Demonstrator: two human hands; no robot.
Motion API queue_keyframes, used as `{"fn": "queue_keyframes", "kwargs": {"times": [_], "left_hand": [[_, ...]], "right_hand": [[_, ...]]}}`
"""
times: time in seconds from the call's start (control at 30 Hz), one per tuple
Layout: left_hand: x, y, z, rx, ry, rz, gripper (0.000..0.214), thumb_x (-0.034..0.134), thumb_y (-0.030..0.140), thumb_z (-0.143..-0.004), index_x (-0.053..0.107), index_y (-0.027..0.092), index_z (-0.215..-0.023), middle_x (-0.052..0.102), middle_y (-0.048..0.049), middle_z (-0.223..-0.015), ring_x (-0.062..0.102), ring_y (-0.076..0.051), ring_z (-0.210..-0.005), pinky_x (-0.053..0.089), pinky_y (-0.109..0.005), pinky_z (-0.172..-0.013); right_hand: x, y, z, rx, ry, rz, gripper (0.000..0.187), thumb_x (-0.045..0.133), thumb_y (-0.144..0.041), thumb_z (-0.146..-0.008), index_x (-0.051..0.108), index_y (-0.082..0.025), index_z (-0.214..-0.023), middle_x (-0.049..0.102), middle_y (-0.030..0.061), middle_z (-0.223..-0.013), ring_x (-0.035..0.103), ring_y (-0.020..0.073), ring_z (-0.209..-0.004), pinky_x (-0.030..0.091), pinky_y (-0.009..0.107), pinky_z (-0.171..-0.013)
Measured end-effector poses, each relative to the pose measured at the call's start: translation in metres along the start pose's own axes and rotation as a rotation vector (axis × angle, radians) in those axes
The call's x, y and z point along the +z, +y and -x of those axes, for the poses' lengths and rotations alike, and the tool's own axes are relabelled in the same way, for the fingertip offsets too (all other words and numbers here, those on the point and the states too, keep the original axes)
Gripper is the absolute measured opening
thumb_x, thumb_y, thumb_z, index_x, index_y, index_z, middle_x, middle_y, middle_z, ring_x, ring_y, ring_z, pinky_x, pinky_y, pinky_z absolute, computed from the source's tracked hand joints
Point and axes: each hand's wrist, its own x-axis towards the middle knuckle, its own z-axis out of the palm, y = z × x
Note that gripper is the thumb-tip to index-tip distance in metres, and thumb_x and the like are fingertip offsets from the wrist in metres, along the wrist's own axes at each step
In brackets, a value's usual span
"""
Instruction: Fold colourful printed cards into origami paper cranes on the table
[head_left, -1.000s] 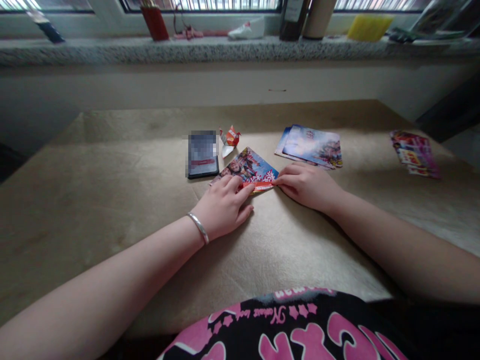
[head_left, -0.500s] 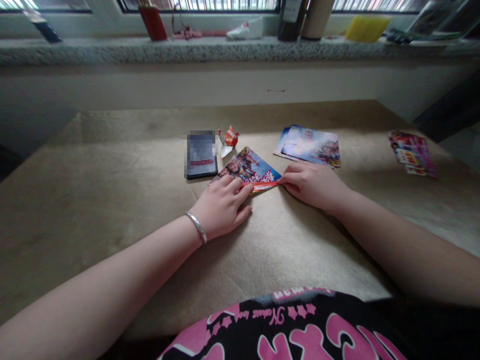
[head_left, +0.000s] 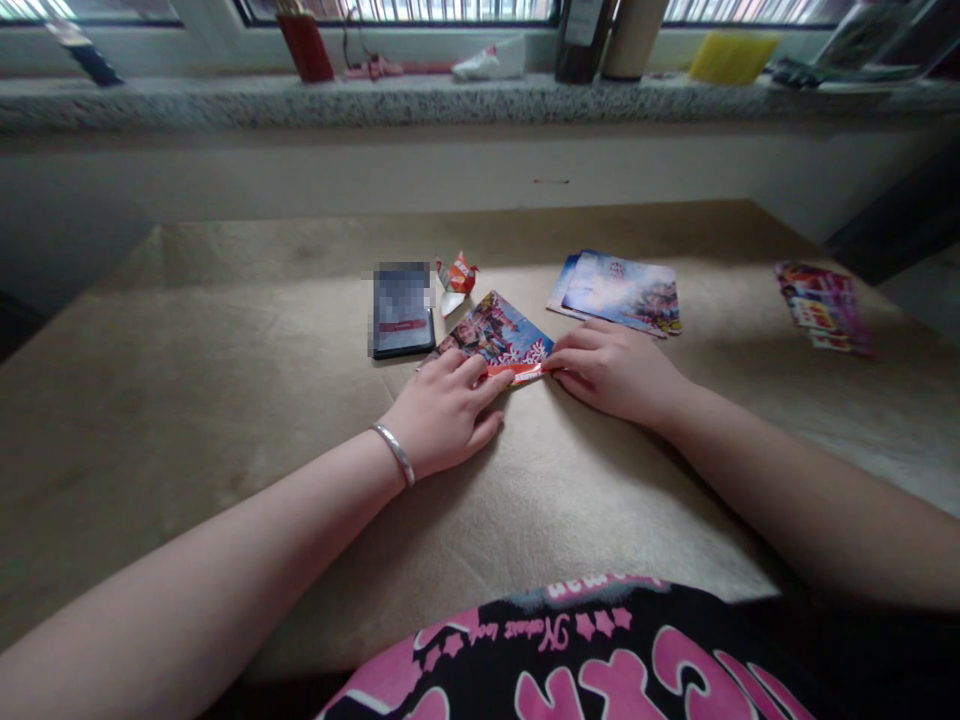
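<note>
A colourful printed card (head_left: 499, 335) lies turned cornerwise on the table, a narrow red strip running along its near edge. My left hand (head_left: 450, 410), with a silver bangle on the wrist, rests on the card's near left part, fingers stretched out and pressing it down. At the right corner, the thumb and fingers of my right hand (head_left: 611, 370) close on the card's edge by the red strip. Just beyond the card stands a small folded paper figure (head_left: 457, 280) in red and white.
A phone (head_left: 403, 310) with a blurred screen lies left of the paper figure. Several printed cards (head_left: 622, 290) are stacked beyond my right hand. More pink and red cards (head_left: 825, 308) lie far right. Bottles and a yellow block (head_left: 735, 57) stand on the stone windowsill (head_left: 420, 103).
My right hand has slid slightly left along the card's near edge, fingers still closed on the corner. My left hand stays in nearly the same place.
</note>
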Motion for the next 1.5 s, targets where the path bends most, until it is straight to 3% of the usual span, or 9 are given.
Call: {"fn": "queue_keyframes", "kwargs": {"times": [0.23,0.7,0.93,1.5], "left_hand": [[0.000,0.000,-0.001,0.008,0.011,0.005,0.047,0.038,0.041,-0.092,0.048,0.018,-0.131,0.056,-0.0113,-0.107,0.048,-0.025,-0.097,0.039,-0.040,-0.091],[-0.003,0.001,0.000,0.054,0.008,-0.032,0.041,0.042,0.035,-0.090,0.053,0.013,-0.123,0.058,-0.0130,-0.102,0.050,-0.025,-0.097,0.043,-0.038,-0.085],[-0.010,0.002,0.001,0.046,-0.044,-0.056,0.041,0.044,0.035,-0.088,0.053,0.014,-0.121,0.057,-0.0134,-0.098,0.052,-0.025,-0.090,0.046,-0.038,-0.079],[-0.018,0.004,0.003,0.072,-0.110,-0.078,0.040,0.043,0.033,-0.088,0.052,0.016,-0.123,0.059,-0.0138,-0.103,0.055,-0.027,-0.094,0.048,-0.039,-0.078]], "right_hand": [[0.009,-0.011,-0.007,-0.050,-0.013,-0.088,0.025,0.046,-0.022,-0.090,0.069,-0.017,-0.096,0.066,0.0097,-0.093,0.056,0.0191,-0.086,0.044,0.031,-0.077],[0.007,-0.014,-0.006,-0.062,-0.034,-0.008,0.025,0.046,-0.022,-0.090,0.069,-0.019,-0.098,0.066,0.0087,-0.090,0.055,0.0188,-0.084,0.043,0.029,-0.071],[0.012,-0.014,-0.006,-0.112,-0.006,-0.108,0.030,0.044,-0.019,-0.091,0.066,-0.020,-0.110,0.066,0.0082,-0.095,0.055,0.0183,-0.087,0.046,0.030,-0.074],[0.008,-0.014,-0.009,-0.164,-0.057,-0.077,0.032,0.045,-0.020,-0.088,0.064,-0.024,-0.114,0.066,0.0064,-0.102,0.055,0.0188,-0.090,0.044,0.029,-0.073]]}}
